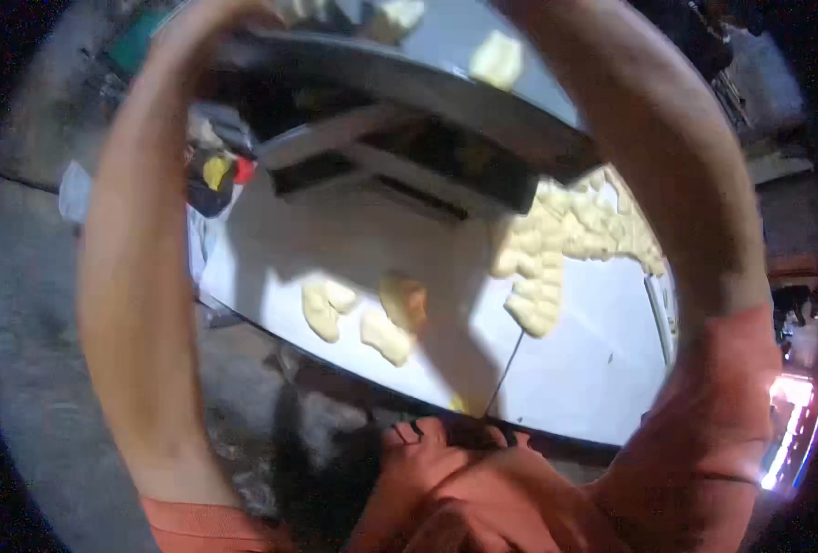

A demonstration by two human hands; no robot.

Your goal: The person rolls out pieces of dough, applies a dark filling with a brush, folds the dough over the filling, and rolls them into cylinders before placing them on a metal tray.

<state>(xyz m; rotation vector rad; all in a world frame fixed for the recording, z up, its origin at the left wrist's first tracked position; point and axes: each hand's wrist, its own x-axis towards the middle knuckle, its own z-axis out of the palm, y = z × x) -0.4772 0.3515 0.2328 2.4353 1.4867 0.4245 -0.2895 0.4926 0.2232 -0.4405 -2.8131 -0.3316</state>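
Both my arms reach up past a large dark-rimmed raised object (409, 88) with a pale grey top; I cannot make out its kind. My left hand (254, 13) is blurred at the upper edge, near the far left of this object, and its fingers are not readable. The right forearm (644, 101) runs out of the upper edge, so my right hand is cut off. On the pale top lies a pale dough-like piece (497, 61), and another pale piece (398, 17) sits farther left. What either hand holds is hidden.
Below stands a white table (593, 369) with a dark front edge. Several pale dough-like pieces (540, 276) lie clustered at its right, with a lumpy piece (385, 337) at front left. A dark bag (211, 189) with yellow and red items sits at the left. A bright panel (787, 429) glows far right.
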